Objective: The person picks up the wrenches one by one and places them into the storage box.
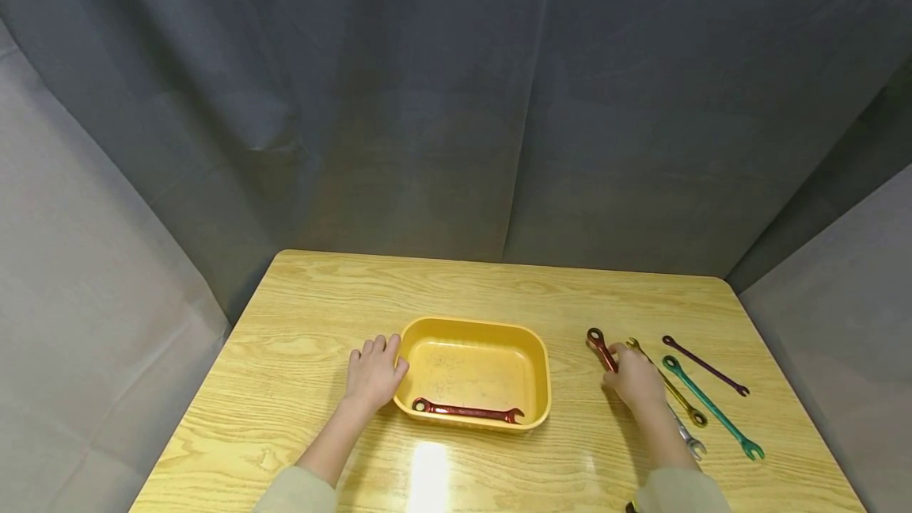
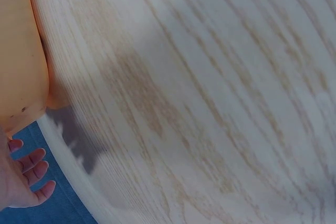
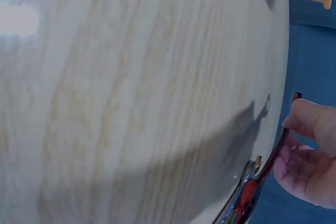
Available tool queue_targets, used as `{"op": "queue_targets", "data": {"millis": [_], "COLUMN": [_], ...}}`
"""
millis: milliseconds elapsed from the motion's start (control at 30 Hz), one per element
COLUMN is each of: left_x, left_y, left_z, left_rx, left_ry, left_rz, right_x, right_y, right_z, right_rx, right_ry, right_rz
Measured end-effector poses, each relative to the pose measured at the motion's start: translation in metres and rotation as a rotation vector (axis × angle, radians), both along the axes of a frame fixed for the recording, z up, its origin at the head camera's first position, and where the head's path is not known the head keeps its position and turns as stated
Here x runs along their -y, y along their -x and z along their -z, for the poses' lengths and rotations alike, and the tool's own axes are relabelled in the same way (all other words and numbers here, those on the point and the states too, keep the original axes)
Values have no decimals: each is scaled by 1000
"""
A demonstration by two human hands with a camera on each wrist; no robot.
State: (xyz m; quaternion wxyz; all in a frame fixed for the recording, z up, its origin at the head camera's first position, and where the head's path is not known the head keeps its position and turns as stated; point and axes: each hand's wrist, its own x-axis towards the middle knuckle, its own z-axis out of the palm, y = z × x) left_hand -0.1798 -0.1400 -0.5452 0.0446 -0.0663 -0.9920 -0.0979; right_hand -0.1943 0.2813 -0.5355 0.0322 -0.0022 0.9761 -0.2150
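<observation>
Right hand (image 1: 636, 380) pinches red wrench (image 1: 608, 358), right of tray (image 1: 477, 374); long axis diagonal, ring end pointing away and left. Left hand (image 1: 374, 374) at tray's left rim, fingers slightly apart.

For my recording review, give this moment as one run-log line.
left hand: at rim of yellow tray; right hand: holds red wrench; tray: another red wrench inside; table: green wrench, purple wrench

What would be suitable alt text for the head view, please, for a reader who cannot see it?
A person's right hand grips a red wrench at a wooden table, while the left hand is at the left rim of a yellow tray with another red wrench inside. More wrenches, purple, green, gold and silver, lie near the right hand.
</observation>
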Motion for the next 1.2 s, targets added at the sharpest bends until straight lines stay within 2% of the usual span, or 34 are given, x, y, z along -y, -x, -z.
{"op": "queue_targets", "data": {"millis": [633,1000,1200], "left_x": [0,0,0], "left_y": [-1,0,-1], "left_z": [-1,-1,-3], "left_rx": [7,-3,1], "left_ry": [12,17,14], "left_rz": [3,4,4], "right_x": [21,37,41], "right_y": [2,1,1], "right_z": [-22,-39,-42], "right_rx": [-95,-139,-167], "right_ry": [-27,-42,-65], "right_rz": [-78,-93,-105]}}
